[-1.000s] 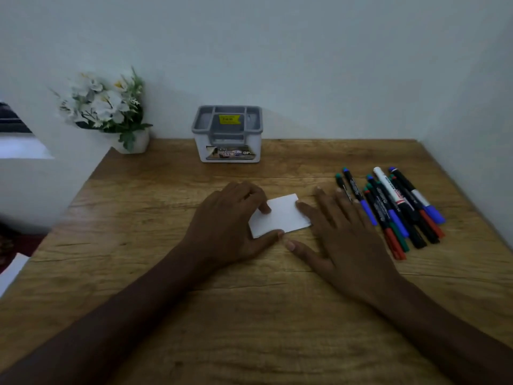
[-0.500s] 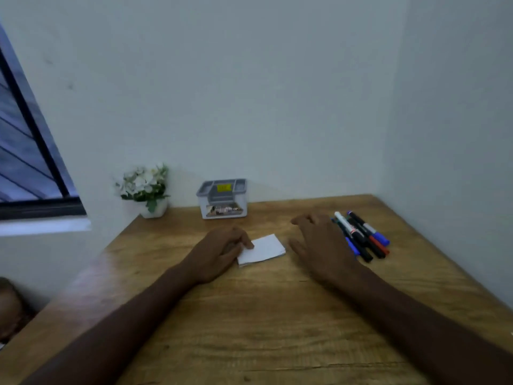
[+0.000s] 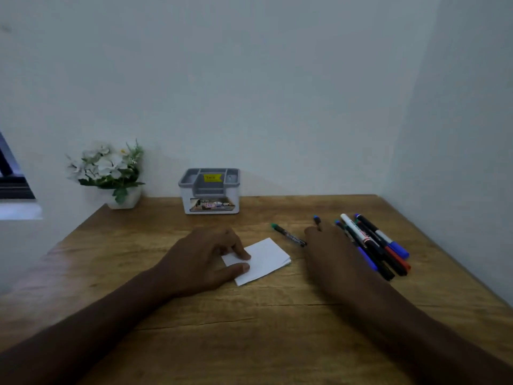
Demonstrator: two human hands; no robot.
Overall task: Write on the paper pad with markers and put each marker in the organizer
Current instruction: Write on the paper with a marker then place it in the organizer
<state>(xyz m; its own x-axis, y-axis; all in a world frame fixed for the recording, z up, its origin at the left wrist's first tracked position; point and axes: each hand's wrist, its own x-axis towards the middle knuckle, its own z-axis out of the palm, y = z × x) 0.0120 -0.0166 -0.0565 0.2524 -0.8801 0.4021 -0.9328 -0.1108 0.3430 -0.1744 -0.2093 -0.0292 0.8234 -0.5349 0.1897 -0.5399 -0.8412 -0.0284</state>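
Observation:
A small white paper pad [image 3: 266, 258] lies flat in the middle of the wooden table [image 3: 249, 329]. My left hand [image 3: 202, 257] holds its left corner, with thumb and curled fingertips on the sheet. My right hand [image 3: 333, 254] lies palm down over the left side of a bunch of several markers [image 3: 380, 245], fingers stretched out. A green-capped marker [image 3: 287, 234] sticks out to the hand's left, apart from the bunch. A blue marker tip [image 3: 316, 218] shows just above the fingers. The grey and white organizer [image 3: 209, 202] stands at the back by the wall.
A white pot of white flowers [image 3: 111, 173] stands at the back left corner. A window frame [image 3: 14, 187] is at the far left. Walls close the table at the back and on the right.
The camera tilted up, then partly back down. My right hand slid right onto the markers, and the green-capped marker now lies apart from the bunch. My left hand stayed on the pad.

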